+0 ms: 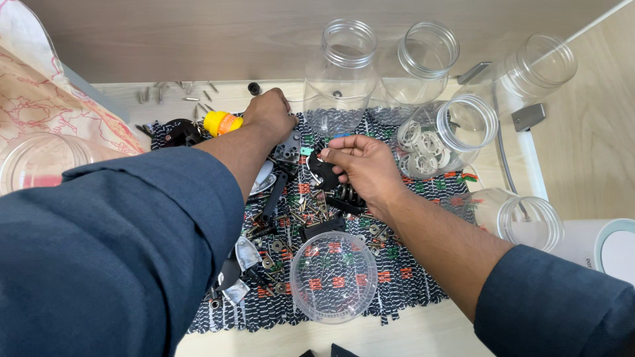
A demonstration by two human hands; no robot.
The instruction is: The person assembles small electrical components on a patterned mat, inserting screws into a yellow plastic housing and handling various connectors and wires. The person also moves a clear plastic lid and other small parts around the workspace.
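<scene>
Fingers of the right hand (pixel 360 165) are pinched on a small black curved plastic part (pixel 322 173), held just above the heap of mixed hardware (pixel 291 218) on the dark patterned cloth (pixel 403 274). The left hand (pixel 270 114) reaches to the far edge of the cloth with its fingers curled down at a flat grey metal plate (pixel 289 149); whether they grip anything I cannot tell.

By the look of it the sorting is partly done: a tipped jar (pixel 443 135) beside the right hand already holds white plastic rings, and the clear jar near the body (pixel 334 276) has a few thin pins in it, while the upright jars (pixel 347 73) at the back look nearly empty. Most screws, washers and black pieces still lie loose on the cloth.

A yellow-handled tool (pixel 221 123) lies just beside the left hand, with loose nails (pixel 173 92) on the table beyond. The left forearm crosses much of the heap and hides what lies beneath it.
</scene>
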